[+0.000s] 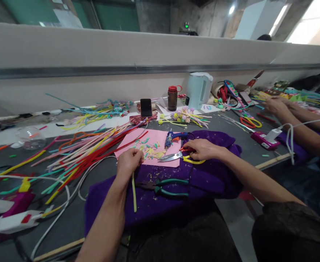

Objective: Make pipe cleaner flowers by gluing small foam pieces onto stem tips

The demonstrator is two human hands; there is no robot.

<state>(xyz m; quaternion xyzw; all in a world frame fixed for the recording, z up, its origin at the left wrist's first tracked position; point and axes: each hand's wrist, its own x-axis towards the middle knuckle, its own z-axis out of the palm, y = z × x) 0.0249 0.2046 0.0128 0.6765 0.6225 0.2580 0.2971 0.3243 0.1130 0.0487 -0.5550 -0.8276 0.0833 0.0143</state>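
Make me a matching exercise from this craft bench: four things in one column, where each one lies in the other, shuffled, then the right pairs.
Things:
1. scissors
2. pliers
3. yellow-green stem
4. kettle

Places:
A. at the back, by the wall
B. hanging from the left hand
C. under the right hand, at the edge of the pink sheet
D. loose on the purple cloth, between the two forearms

Pairs: 1-C, 2-D, 3-B, 4-A
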